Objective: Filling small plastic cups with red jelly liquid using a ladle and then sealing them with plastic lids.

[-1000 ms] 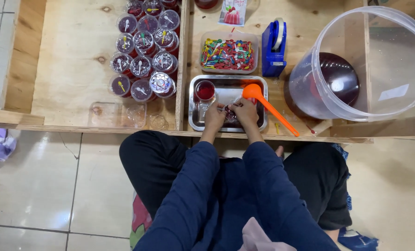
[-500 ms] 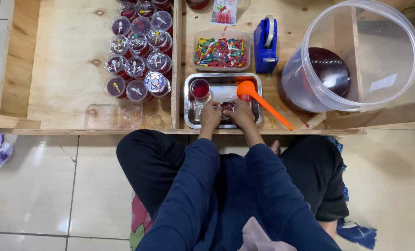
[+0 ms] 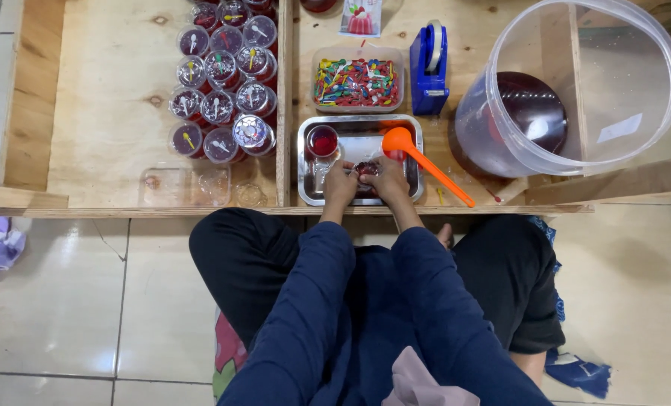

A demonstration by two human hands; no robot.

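**Both hands on one small cup in the steel tray**

Low plywood desk (image 3: 110, 113) over pale floor tiles, seen from straight above. Right at the near edge of the steel tray (image 3: 359, 129) sat a small clear cup of dark red stuff (image 3: 365, 171), and both hands were pinched around it: left hand (image 3: 340, 183) on its left side, right hand (image 3: 387, 179) on its right, fingers curled in over the top. Couldn't tell whether a lid was on it, the fingers covered too much.

Same tray also held an open cup of red liquid (image 3: 323, 140) at the far left corner, and the bowl of an orange ladle (image 3: 398, 140), its handle running out over the tray's right rim toward the desk edge. Just behind the tray was a clear tub of coloured little spoons (image 3: 357, 80), with a blue tape dispenser (image 3: 429, 69) beside it. Off to the right stood a big clear bucket (image 3: 636, 68) tipped over, dark red liquid pooled in it. Left of the wooden divider, a cluster of lidded red cups (image 3: 224, 83), each with a tiny spoon on top.
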